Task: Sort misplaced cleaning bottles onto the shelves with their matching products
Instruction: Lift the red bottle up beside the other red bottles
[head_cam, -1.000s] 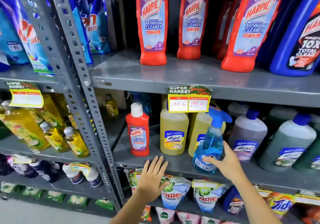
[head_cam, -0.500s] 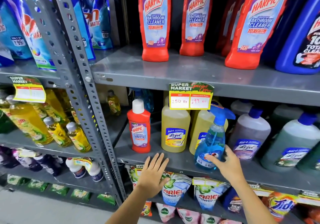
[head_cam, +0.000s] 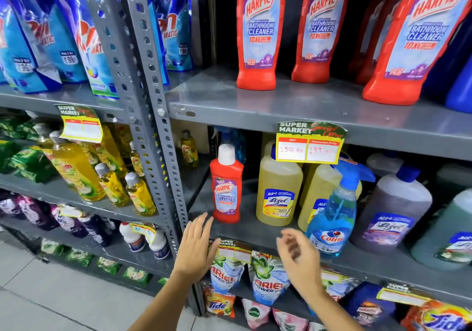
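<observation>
A small red Harpic bathroom cleaner bottle point(head_cam: 226, 185) stands on the middle shelf point(head_cam: 245, 231) beside yellow Lizol bottles point(head_cam: 279, 192). A blue Colin spray bottle point(head_cam: 334, 218) stands upright at the shelf's front edge, among the Lizol bottles. My right hand point(head_cam: 297, 256) hovers open just left of the Colin bottle, not touching it. My left hand point(head_cam: 196, 249) is open with fingers spread, below and left of the small Harpic bottle. Large red Harpic bottles point(head_cam: 258, 31) line the shelf above.
A grey perforated upright point(head_cam: 150, 116) divides the bays. Yellow dish-liquid bottles point(head_cam: 76, 169) fill the left bay, blue detergent pouches point(head_cam: 76, 36) above them. Purple and green Lizol bottles point(head_cam: 393, 208) stand right. A price tag point(head_cam: 310, 143) hangs from the upper shelf. Ariel pouches point(head_cam: 268, 277) hang below.
My right hand has let go of the Colin spray bottle and drawn back to the left. My left hand has shifted slightly. The camera has moved closer.
</observation>
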`<state>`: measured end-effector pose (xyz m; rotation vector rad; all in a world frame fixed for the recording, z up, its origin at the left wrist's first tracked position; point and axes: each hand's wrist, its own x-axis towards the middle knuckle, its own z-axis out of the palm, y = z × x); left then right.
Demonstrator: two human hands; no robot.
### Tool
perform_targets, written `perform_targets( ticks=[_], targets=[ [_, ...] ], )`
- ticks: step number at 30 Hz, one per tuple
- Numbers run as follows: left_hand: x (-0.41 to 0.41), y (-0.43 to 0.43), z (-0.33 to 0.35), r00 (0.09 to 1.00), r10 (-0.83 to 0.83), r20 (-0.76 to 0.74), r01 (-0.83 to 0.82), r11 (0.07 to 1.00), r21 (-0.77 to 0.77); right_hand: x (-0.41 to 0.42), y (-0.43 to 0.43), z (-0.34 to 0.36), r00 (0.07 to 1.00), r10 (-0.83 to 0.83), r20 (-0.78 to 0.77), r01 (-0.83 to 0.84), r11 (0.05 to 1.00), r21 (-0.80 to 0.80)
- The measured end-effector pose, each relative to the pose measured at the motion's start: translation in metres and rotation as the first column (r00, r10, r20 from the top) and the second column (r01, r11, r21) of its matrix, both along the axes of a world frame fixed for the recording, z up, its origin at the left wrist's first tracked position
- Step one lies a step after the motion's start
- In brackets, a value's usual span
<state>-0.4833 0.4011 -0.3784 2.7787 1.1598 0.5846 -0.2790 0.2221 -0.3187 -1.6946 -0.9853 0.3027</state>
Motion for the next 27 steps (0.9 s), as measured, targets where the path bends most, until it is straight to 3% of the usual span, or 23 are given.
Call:
perform_targets(
  ticks=[5,13,24,27],
  targets=[
    [0.006,0.008,-0.013,0.969,-0.004,-0.247,-0.018,0.996,-0.09,-0.015,0.09,0.029,0.987,0.157,0.038,-0.154,0.986,-0.069],
    [0.004,0.013,-0.018,0.971,-0.007,-0.239,-0.017,0.995,-0.099,-0.021,0.178,0.045,0.968,0.165,-0.187,-0.204,0.955,-0.215],
    [0.002,0.011,-0.02,0.97,0.007,-0.243,-0.011,1.0,-0.016,-0.034,0.144,0.048,0.986,0.142,-0.088,-0.158,0.964,-0.213],
    [-0.001,0.013,-0.023,0.958,-0.06,-0.281,0.062,0.998,-0.004,-0.037,0.116,0.075,0.985,0.169,-0.017,-0.169,0.963,-0.212]
  ],
)
